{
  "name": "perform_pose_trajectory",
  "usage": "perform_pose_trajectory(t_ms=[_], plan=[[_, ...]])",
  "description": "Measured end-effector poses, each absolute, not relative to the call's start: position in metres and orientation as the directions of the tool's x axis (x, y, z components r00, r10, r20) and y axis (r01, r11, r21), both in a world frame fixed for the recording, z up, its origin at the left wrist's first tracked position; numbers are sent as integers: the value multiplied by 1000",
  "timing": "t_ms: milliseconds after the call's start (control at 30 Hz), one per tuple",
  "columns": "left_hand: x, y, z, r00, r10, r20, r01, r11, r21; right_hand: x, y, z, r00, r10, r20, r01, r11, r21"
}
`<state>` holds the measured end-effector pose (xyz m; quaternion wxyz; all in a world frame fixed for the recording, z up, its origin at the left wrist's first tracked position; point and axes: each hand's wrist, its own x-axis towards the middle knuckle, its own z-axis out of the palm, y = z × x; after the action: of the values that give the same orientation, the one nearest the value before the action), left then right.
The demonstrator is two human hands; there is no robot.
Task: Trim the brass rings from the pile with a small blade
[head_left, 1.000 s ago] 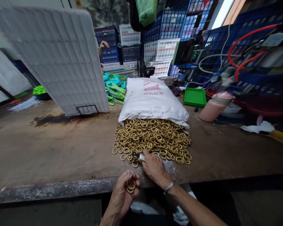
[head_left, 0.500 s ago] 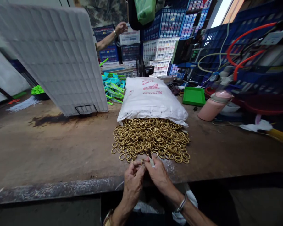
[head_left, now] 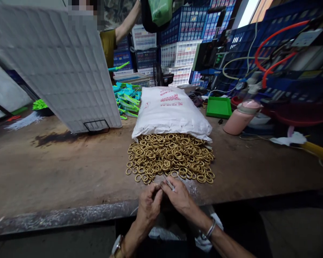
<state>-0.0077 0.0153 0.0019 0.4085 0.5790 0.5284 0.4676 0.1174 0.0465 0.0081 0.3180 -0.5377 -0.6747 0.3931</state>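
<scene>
My left hand (head_left: 148,203) is closed in a pinch at the near edge of the pile. A gold-coloured ring showed at its fingertips half a second ago; the fingers now mostly hide it. Beside it, my right hand (head_left: 179,197) grips a thin, pale blade-like tool (head_left: 169,183), its handle hidden in the fingers. The fingertips of both hands meet or nearly meet. Just beyond lies a heap of gold-coloured rings (head_left: 167,157), spilling from under a stuffed white sack (head_left: 168,111) with red print.
A tall white padded panel (head_left: 78,71) stands on the worktable (head_left: 70,182) at left. Teal and green plastic pieces (head_left: 127,98) lie behind it. At right are a green tray (head_left: 219,106) and a pink bottle (head_left: 239,120). A co-worker's arm (head_left: 127,23) reaches across behind.
The ring between my left fingertips has slipped from sight, and the blade-like tool has turned. My hands stay close together. The co-worker's arm has risen, and a sleeve now shows beside the panel.
</scene>
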Motion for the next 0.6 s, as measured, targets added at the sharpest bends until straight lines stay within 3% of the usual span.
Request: perform_pose_trajectory(t_ms=[167,333,500,600], plan=[[-5,13,7,114,972,-205,-91,216,972,116,46,10,-207,974,-91,377,-6,-926],[-6,11,10,188,940,-285,-271,328,905,114,46,10,-229,960,-164,284,-95,-954],[-7,11,6,129,934,-333,-253,355,900,120,48,-2,-146,985,-91,461,-14,-887],[-6,12,4,81,943,-324,-215,334,918,125,44,-9,-240,971,3,618,155,-771]])
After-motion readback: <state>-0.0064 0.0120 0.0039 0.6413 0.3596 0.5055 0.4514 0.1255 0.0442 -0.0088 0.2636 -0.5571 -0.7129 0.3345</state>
